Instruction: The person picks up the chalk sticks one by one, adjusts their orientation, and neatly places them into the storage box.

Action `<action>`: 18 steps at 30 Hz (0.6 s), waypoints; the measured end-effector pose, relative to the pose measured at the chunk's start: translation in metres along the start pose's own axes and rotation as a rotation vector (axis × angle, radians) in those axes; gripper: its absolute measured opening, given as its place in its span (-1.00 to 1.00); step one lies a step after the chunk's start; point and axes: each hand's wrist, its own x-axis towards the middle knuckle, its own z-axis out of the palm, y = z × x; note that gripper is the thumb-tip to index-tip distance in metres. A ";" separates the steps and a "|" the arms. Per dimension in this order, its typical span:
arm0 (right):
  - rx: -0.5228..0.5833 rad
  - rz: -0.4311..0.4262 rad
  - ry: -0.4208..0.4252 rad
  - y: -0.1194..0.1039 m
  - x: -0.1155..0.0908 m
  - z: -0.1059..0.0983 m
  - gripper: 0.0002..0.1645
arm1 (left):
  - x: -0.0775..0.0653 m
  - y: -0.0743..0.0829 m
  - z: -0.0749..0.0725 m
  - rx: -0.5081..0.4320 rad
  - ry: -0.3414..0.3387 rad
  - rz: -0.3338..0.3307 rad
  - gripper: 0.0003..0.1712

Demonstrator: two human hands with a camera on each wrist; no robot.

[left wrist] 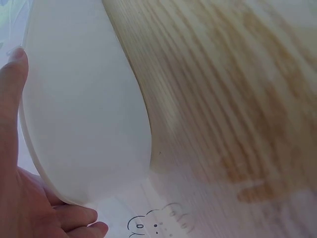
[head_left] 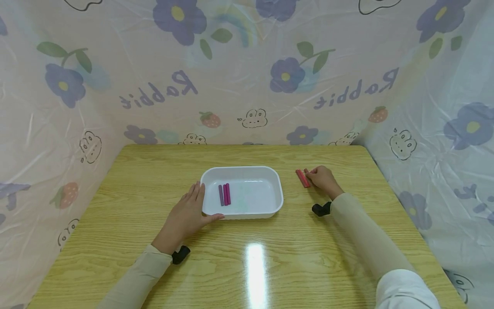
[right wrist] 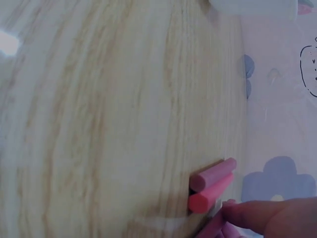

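Note:
A white rectangular tray [head_left: 262,215] stands on the table, with a greyish purple chalk-like stick [head_left: 221,195] and two magenta sticks [head_left: 228,194] lying side by side in its left part. My left hand [head_left: 189,212] rests against the tray's near left corner, fingers along the left side and thumb at the near rim. To the right of the tray, my right hand [head_left: 324,178] pinches a dark pink chalk stick [right wrist: 212,225] between thumb and fingers. Beside it a bright pinkish red stick [right wrist: 210,194] and a duller pink stick [right wrist: 214,174] lie together on the table.
The wood-grain table [head_left: 154,171] carries the tray and sticks. A patterned curtain [head_left: 231,86] hangs behind it and at both sides. Black wrist pieces [head_left: 321,209] show at both sleeves. A light reflection shines near the table's front.

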 end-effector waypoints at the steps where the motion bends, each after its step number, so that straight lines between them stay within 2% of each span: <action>1: 0.001 0.000 -0.003 0.001 0.000 0.000 -0.55 | 0.000 0.000 0.000 0.000 0.000 0.000 0.36; 8: 0.028 0.015 -0.026 0.001 -0.001 -0.005 -0.56 | 0.000 0.000 0.001 -0.003 0.004 0.001 0.37; 13: 0.093 0.014 -0.036 0.003 -0.001 -0.008 -0.52 | -0.001 0.000 0.001 -0.010 0.009 0.002 0.37; 18: 0.270 0.020 -0.062 0.001 0.000 -0.011 -0.54 | 0.000 0.000 0.001 -0.012 0.018 0.006 0.36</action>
